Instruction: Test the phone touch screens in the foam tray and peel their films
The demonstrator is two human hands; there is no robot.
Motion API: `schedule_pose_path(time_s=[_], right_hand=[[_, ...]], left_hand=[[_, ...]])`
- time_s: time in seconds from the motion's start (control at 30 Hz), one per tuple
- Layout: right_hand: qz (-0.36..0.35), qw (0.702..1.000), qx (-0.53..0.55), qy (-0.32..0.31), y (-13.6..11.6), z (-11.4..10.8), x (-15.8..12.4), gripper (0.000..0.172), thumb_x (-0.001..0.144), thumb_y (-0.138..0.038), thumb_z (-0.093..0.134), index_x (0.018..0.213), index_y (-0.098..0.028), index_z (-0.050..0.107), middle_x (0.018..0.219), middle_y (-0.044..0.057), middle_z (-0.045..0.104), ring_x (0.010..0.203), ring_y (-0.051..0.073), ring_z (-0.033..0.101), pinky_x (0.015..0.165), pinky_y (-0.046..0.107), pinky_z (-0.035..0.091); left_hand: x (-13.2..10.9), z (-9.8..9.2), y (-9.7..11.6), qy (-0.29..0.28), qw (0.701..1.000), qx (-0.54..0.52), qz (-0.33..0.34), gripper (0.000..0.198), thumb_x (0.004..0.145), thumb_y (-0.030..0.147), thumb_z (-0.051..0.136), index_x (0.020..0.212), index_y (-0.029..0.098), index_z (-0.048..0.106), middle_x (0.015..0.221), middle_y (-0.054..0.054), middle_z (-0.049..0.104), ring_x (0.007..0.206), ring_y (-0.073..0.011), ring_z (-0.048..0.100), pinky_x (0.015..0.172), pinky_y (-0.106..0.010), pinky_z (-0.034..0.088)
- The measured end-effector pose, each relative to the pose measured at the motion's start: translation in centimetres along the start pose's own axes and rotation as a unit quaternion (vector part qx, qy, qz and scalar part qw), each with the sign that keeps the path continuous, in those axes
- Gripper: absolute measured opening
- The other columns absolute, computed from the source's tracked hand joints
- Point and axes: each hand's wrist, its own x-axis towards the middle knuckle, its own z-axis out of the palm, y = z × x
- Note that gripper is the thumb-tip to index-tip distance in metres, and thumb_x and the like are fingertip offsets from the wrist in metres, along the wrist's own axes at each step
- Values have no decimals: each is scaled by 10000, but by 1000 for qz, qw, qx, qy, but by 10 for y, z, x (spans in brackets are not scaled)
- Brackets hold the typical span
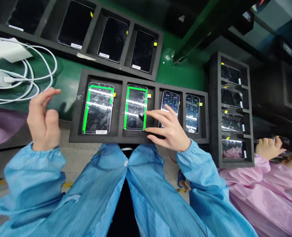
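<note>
We find the right hand [172, 131] over the black foam tray [76, 131], at the near edge of the green surface [67, 79]. Its fingers [158, 115] are spread and pinch nothing. They lie across the lower right of the second phone [135, 107] and the lower part of the third phone [170, 102], though we cannot confirm contact with either screen.

The tray holds four phones upright in separate slots. The first phone [98, 108] and the second phone show bright green borders on their screens, while the third phone and the fourth phone [192, 113] show dark screens with small icons.

The left hand [43, 121] is raised beside the tray's left end, its fingers loosely curled and apart, holding nothing.

At the upper left, we note a white charger [11, 49] on coiled white cables [44, 59]. Beyond the tray is a foam tray of dark phones [112, 39], and to the right a foam rack of four phones [214, 98]. A co-worker's hand [268, 148] is at the right, by a pink sleeve [245, 168].
</note>
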Motion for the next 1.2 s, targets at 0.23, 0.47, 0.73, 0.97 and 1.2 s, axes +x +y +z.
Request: schedule_pose_path(time_s=[0.23, 0.47, 0.73, 0.97, 1.2], right_hand=[[10, 999, -32, -32, -5, 8, -12, 260, 958, -376, 565, 1112, -275, 748, 1523, 59, 503, 1313, 279, 513, 1217, 630, 208], [-4, 999, -31, -40, -8, 13, -3, 291, 970, -379, 532, 1133, -245, 733, 1534, 87, 485, 1316, 283, 513, 1220, 619, 211], [-44, 996, -38, -71, -16, 24, 20, 346, 993, -431, 473, 1194, -241, 682, 1560, 86, 449, 1338, 260, 495, 1213, 585, 253], [-75, 994, -41, -66, -22, 34, 34, 351, 1010, -432, 442, 1184, -227, 667, 1581, 98, 416, 1344, 253, 484, 1223, 571, 221], [-14, 999, -26, 34, -11, 12, 24, 366, 1025, -398, 411, 1210, -225, 675, 1503, 127, 502, 1312, 255, 502, 1191, 563, 276]], left_hand=[[25, 35, -9, 91, 994, -56, 20, 422, 975, 345, 427, 1291, 104, 566, 1258, -135, 616, 1180, -212, 633, 994, -398, 517], [24, 39, -21, 98, 995, 1, 18, 419, 986, 320, 382, 1277, 92, 577, 1228, -115, 644, 1160, -200, 621, 986, -375, 511], [23, 39, -28, 96, 995, -4, 23, 397, 1002, 279, 363, 1282, 87, 570, 1250, -131, 623, 1189, -217, 575, 995, -397, 477], [22, 36, -28, 71, 996, 51, 4, 444, 1027, 341, 298, 1306, 99, 545, 1285, -115, 592, 1225, -188, 541, 1020, -374, 480], [24, 38, -30, 94, 995, 26, 9, 622, 972, 552, 264, 1272, 121, 597, 1232, -93, 624, 1198, -230, 565, 974, -439, 488]])
